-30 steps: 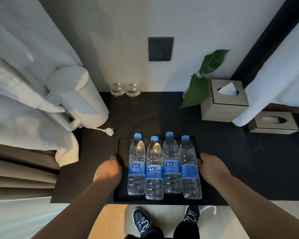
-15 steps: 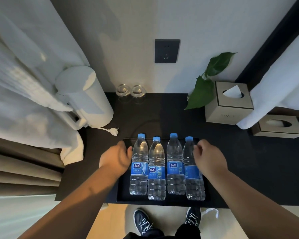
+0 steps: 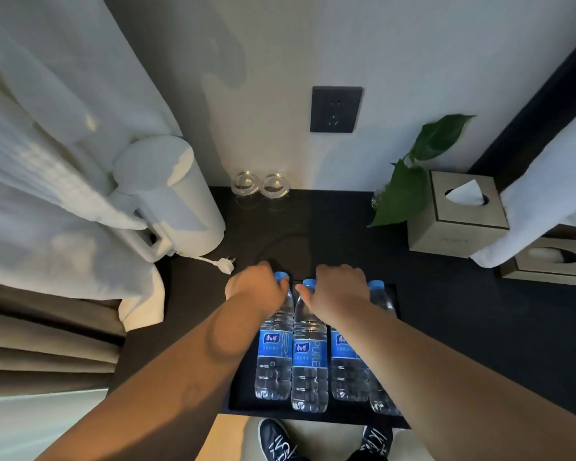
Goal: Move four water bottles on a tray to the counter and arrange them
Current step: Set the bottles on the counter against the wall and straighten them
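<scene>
Four clear water bottles with blue caps and labels stand in a row on a black tray point(image 3: 242, 401) at the front edge of the dark counter point(image 3: 479, 327). My left hand point(image 3: 258, 287) is curled around the neck of the leftmost bottle point(image 3: 275, 357), whose cap shows past my fingers. My right hand point(image 3: 341, 291) closes over the top of the third bottle point(image 3: 346, 371) and hides its cap; its thumb touches the second bottle point(image 3: 308, 361). The fourth bottle point(image 3: 381, 302) stands untouched to the right of my right hand.
A white kettle point(image 3: 176, 201) with a loose plug point(image 3: 225, 264) stands back left. Two glasses point(image 3: 261, 186) sit by the wall under an outlet point(image 3: 335, 109). A plant point(image 3: 409, 181) and two tissue boxes point(image 3: 453, 224) are on the right. White cloth point(image 3: 47, 161) hangs left.
Both hands left the tray's sides, rose along the bottles and moved inward. They now sit on the bottle tops, the left on the first bottle, the right on the third.
</scene>
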Demonstrator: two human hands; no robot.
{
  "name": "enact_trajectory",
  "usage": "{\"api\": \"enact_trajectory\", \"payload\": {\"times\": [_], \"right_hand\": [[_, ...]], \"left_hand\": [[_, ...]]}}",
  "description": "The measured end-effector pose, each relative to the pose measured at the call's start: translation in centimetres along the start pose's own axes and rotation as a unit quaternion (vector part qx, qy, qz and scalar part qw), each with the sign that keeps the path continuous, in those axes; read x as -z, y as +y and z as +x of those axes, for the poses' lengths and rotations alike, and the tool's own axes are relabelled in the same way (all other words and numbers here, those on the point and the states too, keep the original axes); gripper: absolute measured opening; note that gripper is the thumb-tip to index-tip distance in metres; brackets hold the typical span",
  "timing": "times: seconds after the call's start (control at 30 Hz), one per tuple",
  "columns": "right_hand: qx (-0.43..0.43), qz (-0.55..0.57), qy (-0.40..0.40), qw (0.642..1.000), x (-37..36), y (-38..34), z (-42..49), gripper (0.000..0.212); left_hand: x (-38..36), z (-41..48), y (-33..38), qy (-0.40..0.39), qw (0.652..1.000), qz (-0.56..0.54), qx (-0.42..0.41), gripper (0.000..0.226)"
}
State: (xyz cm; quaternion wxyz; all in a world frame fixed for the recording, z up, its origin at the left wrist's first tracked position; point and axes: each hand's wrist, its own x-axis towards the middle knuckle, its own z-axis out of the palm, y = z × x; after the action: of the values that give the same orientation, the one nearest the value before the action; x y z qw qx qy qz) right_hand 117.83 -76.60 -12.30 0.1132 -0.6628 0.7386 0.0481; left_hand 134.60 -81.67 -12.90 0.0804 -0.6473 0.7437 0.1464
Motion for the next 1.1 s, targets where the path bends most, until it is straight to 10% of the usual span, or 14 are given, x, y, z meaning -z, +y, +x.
{"api": "enact_trajectory", "payload": {"times": [0.47, 1.1], "right_hand": [[-0.076, 0.001, -0.152, 0.985, -0.2, -1.5, 3.0, 0.052], [-0.096, 0.201, -0.117, 0.968, 8.0, 1.5, -4.5, 0.038]], "left_hand": [[0.4, 2.2, 0.0, -0.091, 0.992, -0.085, -0.012, 0.045], [9.2, -4.4, -0.1, -0.133, 0.986, -0.033, -0.094, 0.038]]}}
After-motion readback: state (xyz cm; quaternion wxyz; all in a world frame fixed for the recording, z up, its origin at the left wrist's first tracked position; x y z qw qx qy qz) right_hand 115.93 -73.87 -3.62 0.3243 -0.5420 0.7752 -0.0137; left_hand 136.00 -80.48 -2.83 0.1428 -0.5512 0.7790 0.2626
